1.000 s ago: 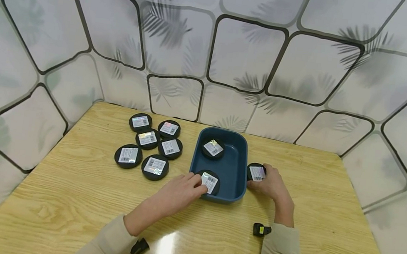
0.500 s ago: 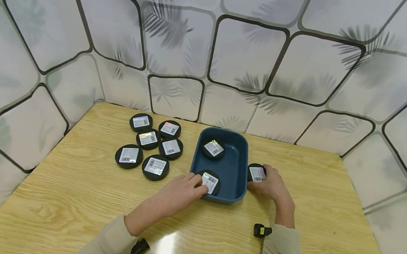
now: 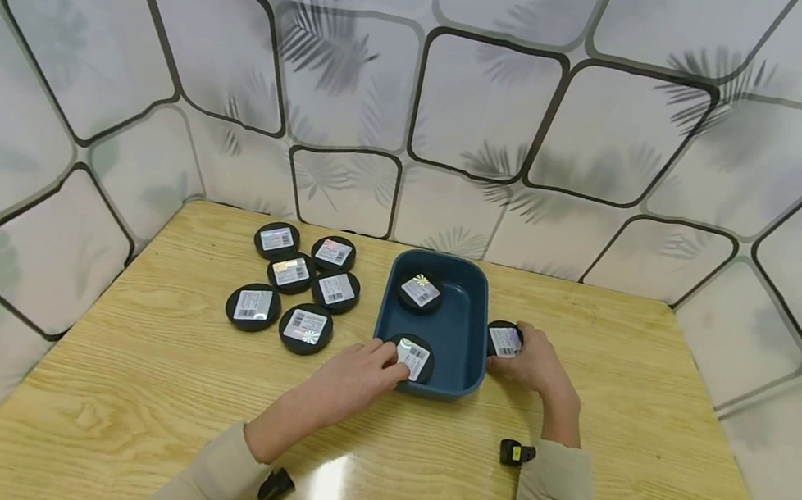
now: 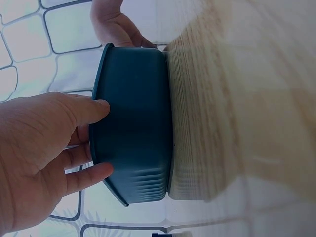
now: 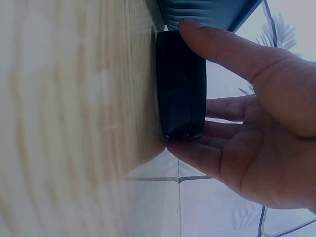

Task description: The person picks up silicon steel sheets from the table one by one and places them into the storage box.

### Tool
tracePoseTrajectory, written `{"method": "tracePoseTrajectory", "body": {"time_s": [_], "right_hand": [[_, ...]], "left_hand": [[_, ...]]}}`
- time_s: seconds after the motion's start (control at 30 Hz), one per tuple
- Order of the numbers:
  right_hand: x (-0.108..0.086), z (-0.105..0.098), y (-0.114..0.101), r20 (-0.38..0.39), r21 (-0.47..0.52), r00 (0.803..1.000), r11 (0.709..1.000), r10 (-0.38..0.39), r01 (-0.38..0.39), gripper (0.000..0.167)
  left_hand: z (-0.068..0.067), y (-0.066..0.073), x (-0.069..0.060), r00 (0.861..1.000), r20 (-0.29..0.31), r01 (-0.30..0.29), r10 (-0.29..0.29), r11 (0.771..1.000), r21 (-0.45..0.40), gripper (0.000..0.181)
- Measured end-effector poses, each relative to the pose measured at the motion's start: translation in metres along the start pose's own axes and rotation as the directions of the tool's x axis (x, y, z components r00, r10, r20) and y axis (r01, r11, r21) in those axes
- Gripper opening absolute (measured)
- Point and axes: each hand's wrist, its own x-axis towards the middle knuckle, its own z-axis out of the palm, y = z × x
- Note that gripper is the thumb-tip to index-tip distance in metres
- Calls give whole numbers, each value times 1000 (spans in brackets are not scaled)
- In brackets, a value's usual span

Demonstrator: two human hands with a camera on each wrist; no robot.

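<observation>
A dark blue bin (image 3: 463, 323) holds two round black discs with pale labels, one at the back (image 3: 420, 293) and one at the front (image 3: 421, 361). My left hand (image 3: 349, 380) grips the bin's rim at its near left corner. In the left wrist view, the hand (image 4: 49, 148) has its thumb and one finger against the outer wall of the bin (image 4: 133, 118), other fingers behind the rim. Just right of the bin, my right hand (image 3: 536, 364) holds another black disc (image 3: 504, 340) flat on the table. The right wrist view shows thumb and fingers around this disc (image 5: 181, 86).
Several more labelled black discs, such as the nearest one (image 3: 306, 329), lie grouped on the wooden table (image 3: 133, 384) left of the bin. A patterned wall covering (image 3: 491, 112) rises behind the table. Small black devices hang beside both sleeves.
</observation>
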Motion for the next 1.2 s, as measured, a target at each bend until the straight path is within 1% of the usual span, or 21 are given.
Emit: {"method": "tracePoseTrajectory", "body": {"time_s": [0.5, 1.2], "right_hand": [[-2, 0, -3, 10, -6, 1000, 1000, -1, 1, 87], [-1, 0, -1, 19, -16, 1000, 1000, -17, 18, 85]], "left_hand": [[-1, 1, -1, 1000, -1, -1, 1, 1000, 5, 11], [-1, 1, 0, 1000, -1, 1, -1, 1000, 16, 10]]}}
